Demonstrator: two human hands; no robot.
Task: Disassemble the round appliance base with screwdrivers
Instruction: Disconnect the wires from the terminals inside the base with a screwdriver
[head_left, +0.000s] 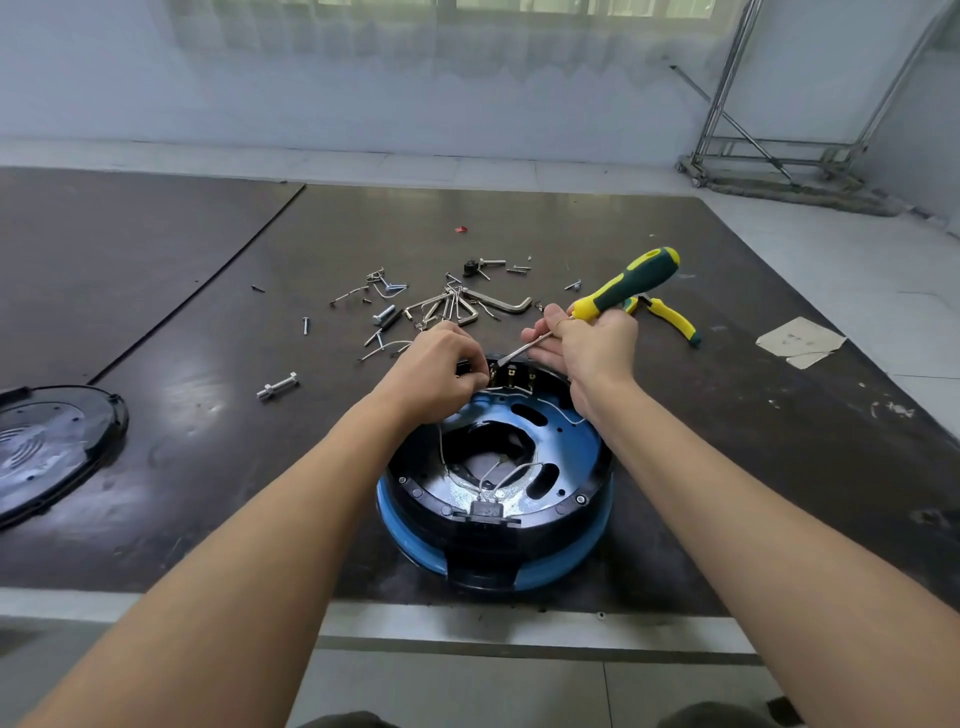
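The round appliance base (566, 457), black inside with a blue rim, lies open on a dark board near its front edge, white wires looping across its middle. My right hand (587, 343) grips a screwdriver (631, 283) with a green and yellow handle; its metal shaft slants down left to a terminal block at the base's far rim. My left hand (441, 364) has its fingers curled at that same far rim, pinching a small part beside the screwdriver tip; the part itself is mostly hidden.
Loose screws, bolts and hex keys (467, 306) lie scattered behind the base. Yellow-handled pliers (672, 319) lie to the right, a bolt (278, 387) to the left. A black round cover (47, 447) sits at the far left. A metal rack (779, 156) stands on the floor at the back right.
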